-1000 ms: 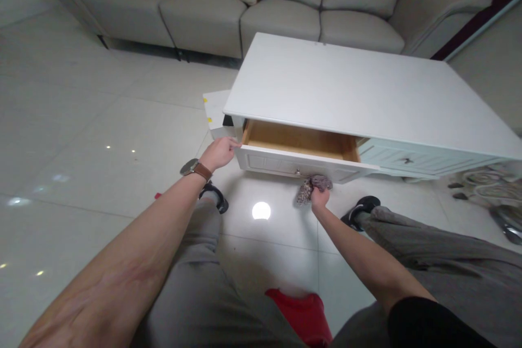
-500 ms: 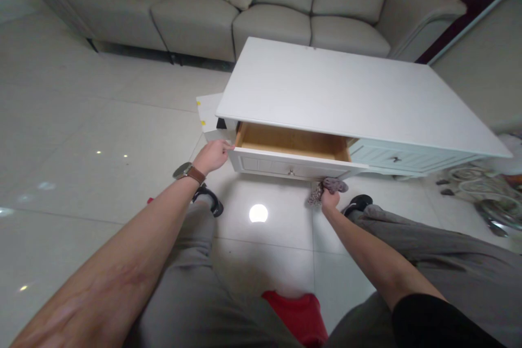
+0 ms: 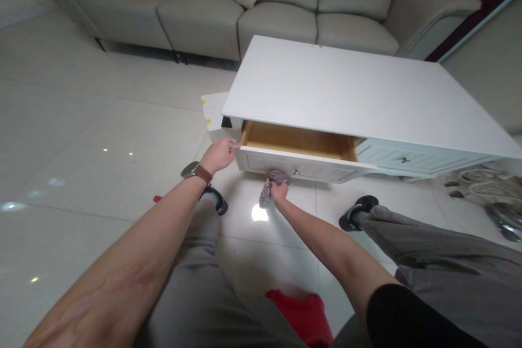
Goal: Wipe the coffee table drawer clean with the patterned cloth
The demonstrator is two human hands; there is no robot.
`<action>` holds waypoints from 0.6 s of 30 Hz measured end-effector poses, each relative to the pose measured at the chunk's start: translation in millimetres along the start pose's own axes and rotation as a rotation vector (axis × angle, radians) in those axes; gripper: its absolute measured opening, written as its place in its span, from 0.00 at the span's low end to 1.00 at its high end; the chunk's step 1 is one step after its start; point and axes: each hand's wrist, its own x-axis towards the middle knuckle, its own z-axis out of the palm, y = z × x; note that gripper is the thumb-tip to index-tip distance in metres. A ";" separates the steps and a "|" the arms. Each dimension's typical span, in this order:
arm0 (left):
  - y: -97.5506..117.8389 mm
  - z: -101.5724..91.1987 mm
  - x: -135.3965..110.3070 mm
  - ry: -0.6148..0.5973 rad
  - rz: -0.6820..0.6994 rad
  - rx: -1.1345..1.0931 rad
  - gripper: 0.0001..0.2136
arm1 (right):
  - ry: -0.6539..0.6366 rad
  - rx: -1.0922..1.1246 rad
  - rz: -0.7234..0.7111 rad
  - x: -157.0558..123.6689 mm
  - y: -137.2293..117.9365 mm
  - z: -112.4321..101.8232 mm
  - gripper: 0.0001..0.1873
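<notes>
A drawer (image 3: pixel 261 162) stands pulled out from the front of a white coffee table (image 3: pixel 346 92), its bare wooden inside showing. My left hand (image 3: pixel 220 154) grips the left end of the drawer front, fingers curled at its top corner. Bunched in my right hand (image 3: pixel 279 191) is a grey-brown cleaning cloth (image 3: pixel 267 193), against the lower part of the drawer front, just left of the small metal knob (image 3: pixel 297 172). Some of the cloth hangs down below my fingers.
A second drawer (image 3: pixel 403 159) sits closed to the right. Behind the table runs a grey sofa (image 3: pixel 199 16). A white box-like thing (image 3: pixel 214 106) stands at the table's left end. Something red (image 3: pixel 302 315) lies between my legs, and a scrolled ornate object (image 3: pixel 485 185) stands at the right.
My right hand has moved left along the drawer front with the cloth, from right of the knob to left of it. My left hand keeps its hold on the corner.
</notes>
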 end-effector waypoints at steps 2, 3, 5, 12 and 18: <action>0.8 -0.6 -0.7 -0.002 -0.005 -0.001 0.23 | -0.079 -0.004 -0.013 -11.1 -8.4 27.1 0.07; 0.8 -0.7 -0.8 -0.002 -0.002 0.000 0.23 | -0.117 -0.002 -0.021 -15.4 -12.0 38.2 0.07; 0.3 -0.5 -0.5 -0.001 0.002 -0.002 0.23 | -0.179 0.003 -0.033 -20.8 -17.2 53.7 0.07; -1.5 0.4 2.3 0.006 0.001 -0.013 0.23 | -0.122 0.020 0.015 -3.7 -6.6 19.8 0.08; -2.0 1.1 3.1 0.011 0.001 0.000 0.23 | 0.141 0.078 0.042 39.4 2.9 -85.2 0.07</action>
